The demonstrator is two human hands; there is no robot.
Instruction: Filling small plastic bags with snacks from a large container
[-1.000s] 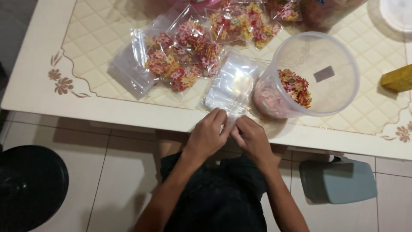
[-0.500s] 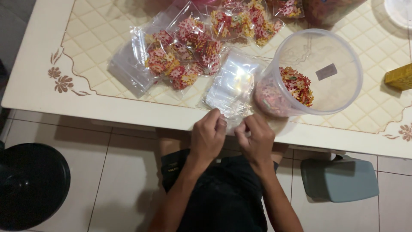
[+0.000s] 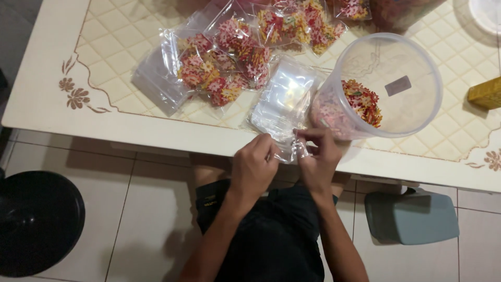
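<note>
A stack of empty clear plastic bags lies at the table's near edge. My left hand and my right hand both pinch the near end of one small clear bag, pulling its mouth apart between the fingers. Just right of the bags a clear plastic tub leans on its side, with red, yellow and orange flower-shaped pieces inside it. Several filled clear bags of the same pieces lie behind the empty stack.
The cream table has a tiled top with flower prints. A yellow box sits at the right edge, a white lid at the top right. On the floor stand a black round stool and a grey-blue stool.
My right hand has lifted toward the tub and now pinches the bag's edge higher up. My left hand holds the other side, so the bag's mouth is spread wider than before.
</note>
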